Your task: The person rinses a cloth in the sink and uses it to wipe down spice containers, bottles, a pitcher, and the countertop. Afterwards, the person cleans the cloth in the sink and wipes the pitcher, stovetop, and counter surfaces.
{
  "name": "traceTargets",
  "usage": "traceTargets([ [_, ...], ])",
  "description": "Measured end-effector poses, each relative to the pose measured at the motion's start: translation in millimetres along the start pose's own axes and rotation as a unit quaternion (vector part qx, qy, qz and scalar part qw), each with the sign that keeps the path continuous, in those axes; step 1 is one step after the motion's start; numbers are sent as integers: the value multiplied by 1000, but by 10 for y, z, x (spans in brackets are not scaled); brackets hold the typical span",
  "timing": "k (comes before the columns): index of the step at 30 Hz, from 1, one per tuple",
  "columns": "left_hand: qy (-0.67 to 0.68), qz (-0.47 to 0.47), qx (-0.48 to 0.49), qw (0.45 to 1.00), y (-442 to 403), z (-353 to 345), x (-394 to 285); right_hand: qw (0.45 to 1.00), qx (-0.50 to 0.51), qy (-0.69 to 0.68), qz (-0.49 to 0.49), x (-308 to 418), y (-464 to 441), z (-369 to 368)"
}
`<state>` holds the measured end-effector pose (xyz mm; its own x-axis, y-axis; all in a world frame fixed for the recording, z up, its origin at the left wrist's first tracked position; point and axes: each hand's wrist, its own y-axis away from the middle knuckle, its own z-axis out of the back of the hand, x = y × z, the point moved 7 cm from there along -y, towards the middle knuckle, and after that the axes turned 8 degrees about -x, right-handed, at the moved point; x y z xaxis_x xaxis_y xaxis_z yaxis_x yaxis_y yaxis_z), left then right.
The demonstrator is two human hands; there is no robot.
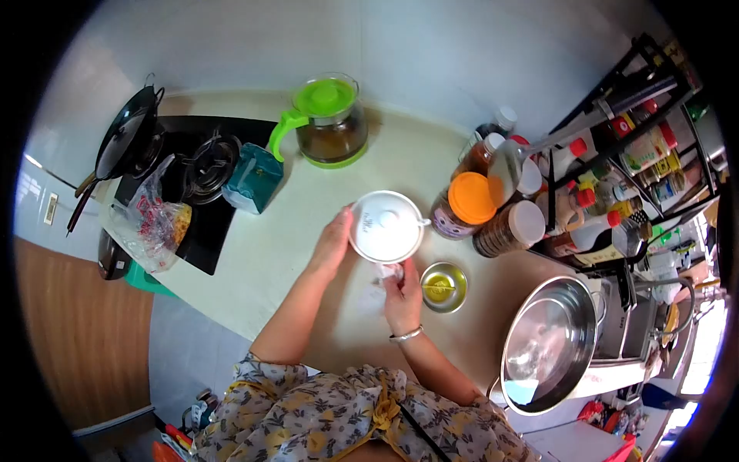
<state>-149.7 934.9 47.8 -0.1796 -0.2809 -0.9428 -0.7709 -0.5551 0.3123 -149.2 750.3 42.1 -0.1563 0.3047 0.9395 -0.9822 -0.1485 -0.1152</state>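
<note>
A white lidded bowl (pixel 385 245) with a round knob and a small side handle is held up over the counter. My left hand (pixel 332 245) is closed on its left side. Below its near edge, my right hand (pixel 403 299), with a bracelet at the wrist, pinches a crumpled white tissue or cloth (pixel 391 272) against the bowl; its exact contact is partly hidden. Just right of that hand stands a small metal bowl (pixel 444 287) with yellowish liquid in it.
A glass kettle (pixel 331 131) with a green lid stands at the back, beside a teal bag (pixel 255 179) and a black stove (pixel 204 227). Jars (pixel 473 199) and a bottle rack (pixel 616 162) line the right. A large steel pot (pixel 550 346) sits near the sink (pixel 627 327).
</note>
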Motion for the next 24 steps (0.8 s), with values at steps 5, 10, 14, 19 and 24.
traceTargets([
  [5, -3, 5, 49, 999, -45, -337, -48, 980, -35, -187, -58, 82, 22, 70],
  [10, -150, -202, -113, 961, -312, -92, -472, 950, 35, -259, -168, -159, 362, -85],
  [14, -256, -443, -346, 786, -503, 472, -1371, 955, 92, -257, -113, 566, 63, -163],
  [19, -305, -378, -339, 806, -1184, 912, -1557, 981, 116, -153, 33, 1378, -726, -340],
  [24, -362, -369, -291, 805, -1263, 868, -1545, 959, -63, -269, -65, 1220, -1914, -651],
])
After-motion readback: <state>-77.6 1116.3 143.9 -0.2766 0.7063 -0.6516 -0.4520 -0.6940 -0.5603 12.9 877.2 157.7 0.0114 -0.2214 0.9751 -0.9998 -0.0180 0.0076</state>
